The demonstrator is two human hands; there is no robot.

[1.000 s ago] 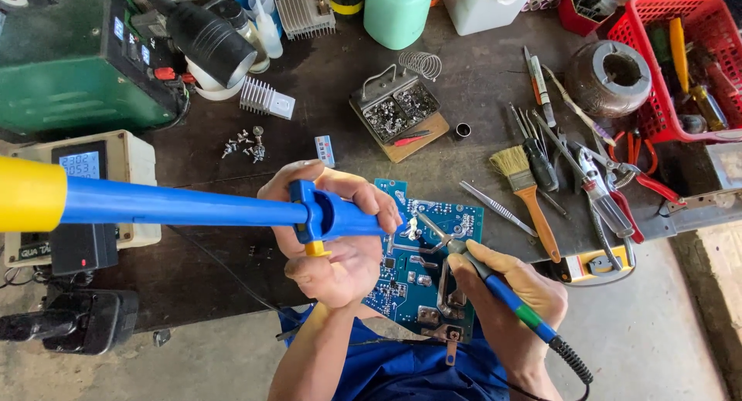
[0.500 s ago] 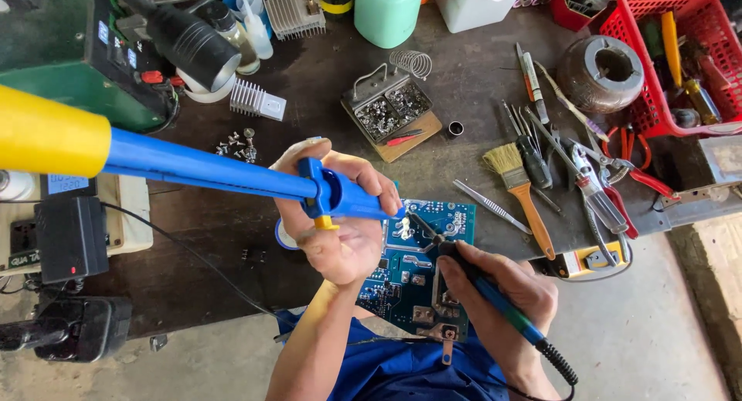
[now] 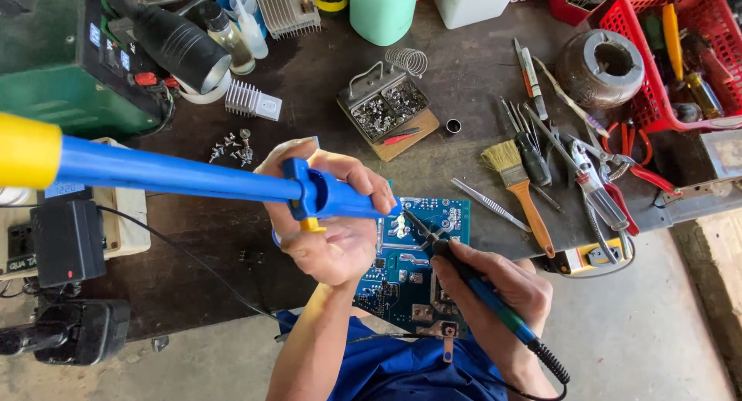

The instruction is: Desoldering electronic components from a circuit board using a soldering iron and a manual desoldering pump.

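My left hand point(image 3: 328, 219) grips a long blue desoldering pump point(image 3: 185, 175) with a yellow plunger end at far left; its nozzle points down at a blue circuit board point(image 3: 410, 270). My right hand point(image 3: 502, 293) holds a blue-handled soldering iron point(image 3: 471, 281) like a pen, its tip touching the board near the pump's nozzle. The board rests tilted at the bench's front edge, over my blue-clad lap.
On the dark bench lie a paintbrush point(image 3: 519, 186), tweezers point(image 3: 488, 203), screwdrivers and pliers point(image 3: 595, 181), a tin of small parts point(image 3: 384, 106) and loose screws point(image 3: 232, 147). A red basket point(image 3: 657, 30) sits far right, a green machine point(image 3: 62, 69) far left, a black adapter point(image 3: 66, 242) below it.
The pump's nozzle and the iron's tip have stayed together on the board. The view has shifted slightly, with my hands sitting a little lower and more central in it.
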